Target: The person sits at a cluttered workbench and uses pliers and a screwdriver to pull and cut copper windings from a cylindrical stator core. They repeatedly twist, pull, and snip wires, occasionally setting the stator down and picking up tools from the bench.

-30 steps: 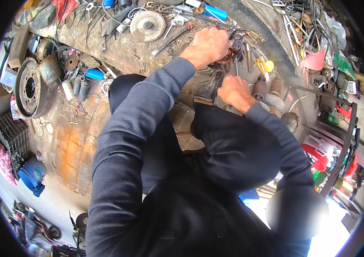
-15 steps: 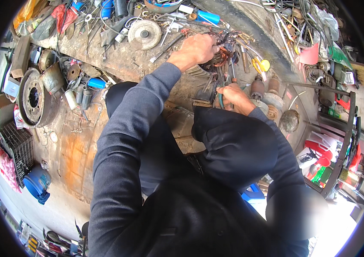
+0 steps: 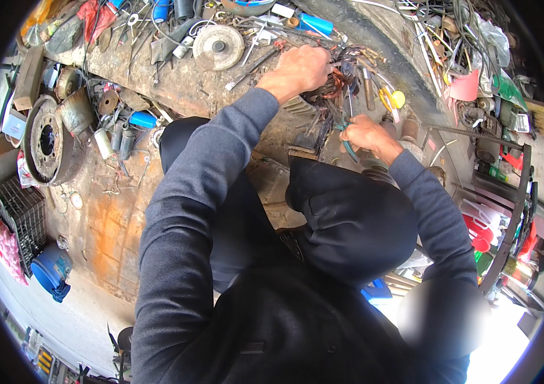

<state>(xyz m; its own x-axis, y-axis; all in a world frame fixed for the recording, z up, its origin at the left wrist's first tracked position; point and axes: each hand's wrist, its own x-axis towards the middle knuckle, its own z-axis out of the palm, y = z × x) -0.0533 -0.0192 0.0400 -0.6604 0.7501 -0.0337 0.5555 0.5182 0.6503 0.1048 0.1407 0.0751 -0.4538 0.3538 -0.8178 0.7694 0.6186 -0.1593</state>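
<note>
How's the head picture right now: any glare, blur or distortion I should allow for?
Head view: glare burns out the lower right; a round blur covers the right sleeve near the elbow; fisheye bends edges toward the dark rim; the left hand and right hand look fairly sharp.

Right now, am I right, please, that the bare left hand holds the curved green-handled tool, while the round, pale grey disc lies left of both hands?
Not quite: the head view shows the right hand, not the left hand, holding the tool; the disc lies left of both.
</note>
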